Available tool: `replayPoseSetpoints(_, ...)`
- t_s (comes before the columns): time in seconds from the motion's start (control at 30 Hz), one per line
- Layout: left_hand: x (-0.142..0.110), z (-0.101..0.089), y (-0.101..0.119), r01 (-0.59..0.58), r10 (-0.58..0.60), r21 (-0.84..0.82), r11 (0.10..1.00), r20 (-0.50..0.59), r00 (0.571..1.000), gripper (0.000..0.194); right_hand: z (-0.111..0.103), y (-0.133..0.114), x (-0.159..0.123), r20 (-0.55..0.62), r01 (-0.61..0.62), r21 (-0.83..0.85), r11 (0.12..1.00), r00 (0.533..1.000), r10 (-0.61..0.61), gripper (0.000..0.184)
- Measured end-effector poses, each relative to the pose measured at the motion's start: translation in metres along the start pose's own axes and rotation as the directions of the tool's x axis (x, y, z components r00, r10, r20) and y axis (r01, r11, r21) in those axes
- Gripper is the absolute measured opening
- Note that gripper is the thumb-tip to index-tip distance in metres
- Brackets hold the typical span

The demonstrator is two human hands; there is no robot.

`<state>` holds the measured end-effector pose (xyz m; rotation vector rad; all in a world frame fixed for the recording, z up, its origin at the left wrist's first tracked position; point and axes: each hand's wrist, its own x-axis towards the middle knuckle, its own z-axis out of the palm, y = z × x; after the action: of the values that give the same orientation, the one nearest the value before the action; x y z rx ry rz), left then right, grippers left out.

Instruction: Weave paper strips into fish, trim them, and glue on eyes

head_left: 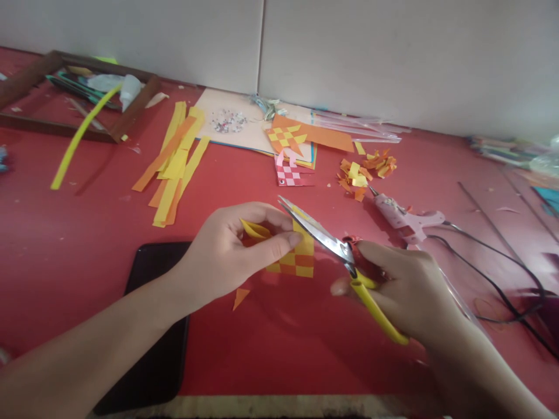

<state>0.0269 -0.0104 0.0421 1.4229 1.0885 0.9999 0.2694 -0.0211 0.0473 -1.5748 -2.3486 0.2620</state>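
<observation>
My left hand [248, 247] pinches a woven paper piece [301, 262] in a yellow and orange check between thumb and fingers; part of it is hidden behind the hand. In my right hand [406, 285] is a pair of scissors [325, 235] with yellow and red handles. Their blades point up and left, lying at the upper edge of the woven piece. Whether they touch the paper I cannot tell. Below my left hand lies a small orange paper scrap [240, 298]. A black phone-like slab [144, 361] rests partly under my left forearm.
Yellow and orange paper strips [174, 169] lie at the left, near a wooden frame [116, 131]. Behind are a red-and-white woven fish [290, 173], an orange-yellow one [286, 138] and scraps [356, 174]. A pink glue gun [406, 220] trails a black cord on the right.
</observation>
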Motion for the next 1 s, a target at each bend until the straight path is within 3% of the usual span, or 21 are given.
replayPoseSetpoints(0.3,0.000,0.000,-0.001,0.025,-0.025,0.036,0.999,-0.003,1.000,0.012,-0.002,-0.001,0.003,0.047,-0.088,0.091,0.992,0.995,0.084,0.068)
replayPoseSetpoints(0.47,0.002,-0.002,-0.001,0.092,-0.092,0.047,0.995,-0.013,0.996,0.015,-0.004,0.009,0.000,0.260,-0.215,0.191,0.958,0.952,0.161,0.060)
replayPoseSetpoints(0.6,0.005,-0.008,-0.007,0.175,-0.174,0.011,0.985,-0.045,0.984,0.022,-0.005,0.013,-0.003,0.319,-0.197,0.140,0.970,0.937,0.144,0.051)
replayPoseSetpoints(0.7,0.011,-0.013,-0.012,0.275,-0.297,-0.212,0.938,-0.084,0.951,0.025,-0.005,0.012,-0.002,0.290,-0.128,0.055,0.990,0.951,0.107,0.045)
replayPoseSetpoints(0.8,0.021,-0.021,-0.013,0.337,-0.441,-0.470,0.816,-0.128,0.888,0.029,-0.003,0.011,0.000,0.201,-0.083,-0.033,0.996,0.976,0.088,0.037)
replayPoseSetpoints(0.93,0.033,-0.033,-0.016,0.299,-0.529,-0.574,0.762,-0.286,0.799,0.025,0.004,0.012,0.002,0.194,-0.078,-0.105,0.991,0.976,0.097,0.030)
replayPoseSetpoints(1.0,0.039,-0.037,-0.022,0.265,-0.508,-0.561,0.784,-0.335,0.793,0.022,0.008,0.012,0.002,0.207,-0.075,-0.125,0.989,0.973,0.100,0.029)
